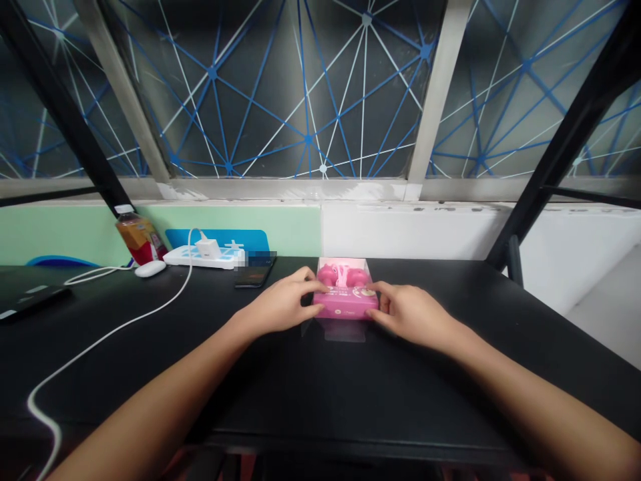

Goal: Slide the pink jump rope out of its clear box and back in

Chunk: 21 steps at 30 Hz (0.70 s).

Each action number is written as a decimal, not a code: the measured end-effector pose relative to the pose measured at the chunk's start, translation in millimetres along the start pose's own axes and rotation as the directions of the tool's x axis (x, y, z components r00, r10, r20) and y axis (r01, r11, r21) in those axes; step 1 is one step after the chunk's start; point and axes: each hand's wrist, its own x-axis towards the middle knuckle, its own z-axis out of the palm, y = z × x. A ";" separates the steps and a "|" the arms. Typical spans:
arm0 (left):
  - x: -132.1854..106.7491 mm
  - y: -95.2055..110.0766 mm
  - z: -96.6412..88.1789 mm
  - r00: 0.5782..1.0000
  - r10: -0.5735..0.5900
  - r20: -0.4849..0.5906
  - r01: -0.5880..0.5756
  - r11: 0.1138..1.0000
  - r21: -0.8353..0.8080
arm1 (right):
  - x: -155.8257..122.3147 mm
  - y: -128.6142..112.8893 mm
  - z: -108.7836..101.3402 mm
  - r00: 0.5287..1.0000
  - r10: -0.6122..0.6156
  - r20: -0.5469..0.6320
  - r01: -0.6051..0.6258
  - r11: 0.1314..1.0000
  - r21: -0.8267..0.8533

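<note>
A pink box [345, 304] rests on the black table in front of me. Through its clear part, rounded pink items show inside; their kind I cannot make out. My left hand [285, 300] grips the box at its left side, thumb at the near corner and fingers on the upper edge. On the opposite side my right hand [408, 308] holds it the same way, thumb low at the front corner. Below the near face a pale patch shows on the glossy tabletop.
Left of the box lie a dark phone [255, 269], a white power strip [175, 257] with a charger [207, 248], and a white mouse [150, 268]. A drink bottle [140, 234] stands behind. A white cable [115, 331] runs to the front left. A black device [33, 302] lies far left.
</note>
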 end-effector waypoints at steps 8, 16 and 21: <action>-4.2 -2.0 -9.9 0.976 -0.026 0.215 0.080 0.966 -0.247 | -1.3 2.7 -14.0 0.952 -0.086 0.292 -0.019 0.941 0.337; -2.2 -4.3 -3.7 0.994 -0.002 0.113 0.018 0.989 -0.144 | 2.8 3.8 -6.0 0.994 -0.039 0.102 0.030 0.995 0.095; -1.4 -2.9 -1.0 0.995 0.001 0.103 0.011 0.993 -0.116 | 3.1 5.1 -2.2 0.997 -0.040 0.062 0.034 0.995 0.097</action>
